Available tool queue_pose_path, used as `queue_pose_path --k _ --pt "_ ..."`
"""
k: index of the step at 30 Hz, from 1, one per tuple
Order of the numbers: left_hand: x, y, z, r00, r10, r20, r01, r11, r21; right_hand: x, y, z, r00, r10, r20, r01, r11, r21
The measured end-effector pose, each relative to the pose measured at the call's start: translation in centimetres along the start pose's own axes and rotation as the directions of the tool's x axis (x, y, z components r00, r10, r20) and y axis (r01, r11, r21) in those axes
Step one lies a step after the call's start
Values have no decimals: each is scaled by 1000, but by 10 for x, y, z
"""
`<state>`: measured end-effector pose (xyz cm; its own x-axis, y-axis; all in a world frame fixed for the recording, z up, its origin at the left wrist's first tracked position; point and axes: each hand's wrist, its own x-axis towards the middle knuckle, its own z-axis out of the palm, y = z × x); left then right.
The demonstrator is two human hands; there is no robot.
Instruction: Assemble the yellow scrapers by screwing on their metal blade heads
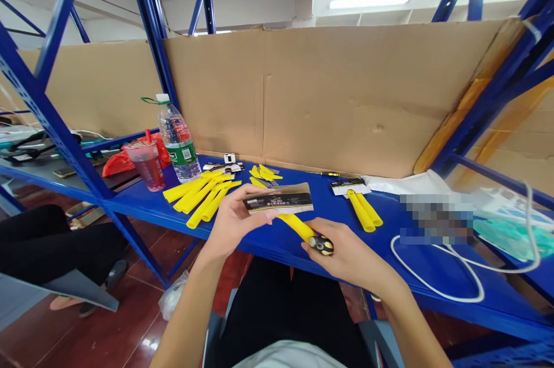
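Observation:
In front of my body, my left hand [239, 212] pinches a cardboard packaging card [279, 202] with a black printed label. A yellow plastic sleeve [296, 226] slants from beneath the card toward my right hand [340, 247]. That hand is closed around a black-and-yellow screwdriver handle [321, 245] at the sleeve's near end. Whether a shaft runs inside the sleeve is hidden. On the blue table to the left lie several flattened yellow sleeves [203, 198]. Two more yellow sleeves [364, 213] rest at the right, attached to or lying against a black-and-white card [347, 185].
A large water bottle [179, 143] and a red drink cup [148, 167] stand at the left. Small yellow pieces [265, 172] and a thin screwdriver [329, 174] lie toward the cardboard wall [337, 97]. At right are a white cable [437, 290] and plastic bags [506, 235].

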<state>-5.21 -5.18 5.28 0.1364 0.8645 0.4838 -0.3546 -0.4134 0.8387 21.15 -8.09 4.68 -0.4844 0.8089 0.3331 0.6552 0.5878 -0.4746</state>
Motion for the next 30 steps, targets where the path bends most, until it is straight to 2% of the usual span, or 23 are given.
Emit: queue_pose_path --k 2,5,7,9,12,15,20,23,25,27,30 --pt "8 -13 4 996 -22 -83 7 984 -180 -4 -2 -4 999 -37 18 36 998 54" --pt "16 -33 19 974 -142 -178 49 893 -447 -9 -5 -4 995 -73 -73 79 993 88" --pt "18 -42 31 963 -236 -128 131 829 -544 -9 -9 1 989 -101 -110 108 992 59" --pt "16 -46 41 951 -310 -16 236 755 -612 -8 -11 7 986 -135 -93 135 991 -10" --pt "12 -44 47 936 -344 76 311 707 -635 -5 -12 13 983 -173 -53 162 972 -169" --pt "10 -40 43 943 -314 109 314 735 -601 -4 -10 16 981 -191 -18 179 942 -283" --pt "15 -39 26 950 -301 88 293 754 -587 -6 -9 12 985 -170 30 171 934 -314" --pt "19 -39 18 929 -354 113 345 709 -615 -8 -8 5 989 -137 47 145 929 -341" --pt "21 -39 14 892 -432 133 413 659 -629 -10 -5 -1 994 -101 34 106 926 -361" --pt "24 -40 11 860 -502 94 440 633 -637 -11 1 -7 999 -32 6 32 916 -400" --pt "32 -46 12 863 -504 -14 372 655 -658 -8 18 -16 992 113 -50 -123 862 -492"
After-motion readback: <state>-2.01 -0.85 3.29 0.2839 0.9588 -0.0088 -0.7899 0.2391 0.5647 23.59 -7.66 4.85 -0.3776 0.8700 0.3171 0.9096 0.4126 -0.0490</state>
